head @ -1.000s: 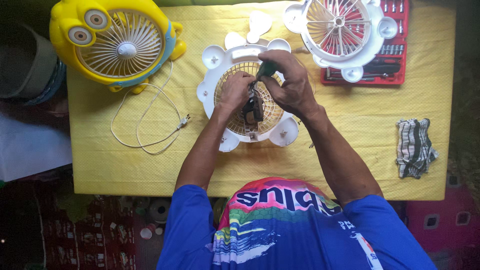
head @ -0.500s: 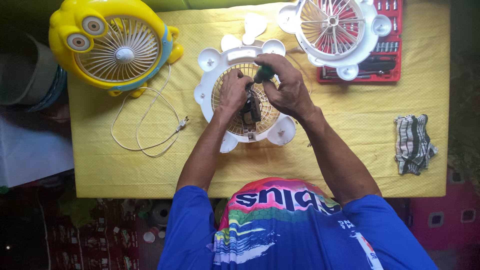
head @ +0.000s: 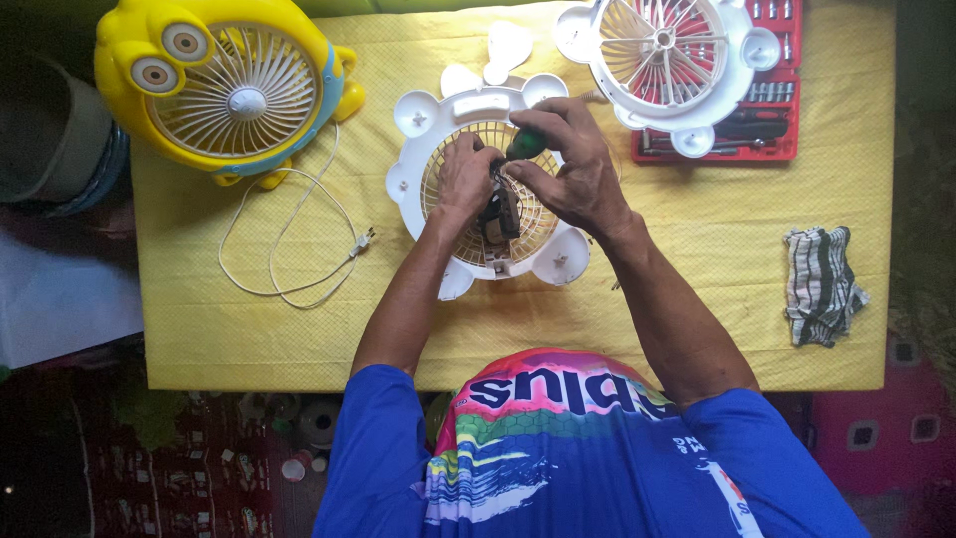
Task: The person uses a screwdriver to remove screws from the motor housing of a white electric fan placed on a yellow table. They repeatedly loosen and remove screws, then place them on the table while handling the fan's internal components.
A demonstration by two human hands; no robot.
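Right, both hands are over the white fan housing (head: 484,189), which lies flat near the middle of the yellow table (head: 697,249), a touch toward twelve o'clock. The right hand (head: 573,169) is closed around a green-handled screwdriver (head: 525,145), its handle poking out at about ten o'clock from the fist, the tip angled down into the grille. The left hand (head: 464,179) sits just beside it at nine o'clock, fingers curled and pressing on the grille next to the dark motor block (head: 498,214); whether it pinches anything small, I cannot tell. The motor sits in the centre of the housing, just at six o'clock from both hands.

Around the table: a yellow cartoon-faced fan (head: 234,90) at ten o'clock, its white cord (head: 289,239) looping down to a plug near the housing's nine o'clock side. At one o'clock, a second white grille (head: 667,60) rests partly on a red tool case (head: 767,110). Two loose white blades (head: 498,55) lie at twelve o'clock, just above the housing. A striped cloth (head: 822,284) sits well apart at four o'clock.
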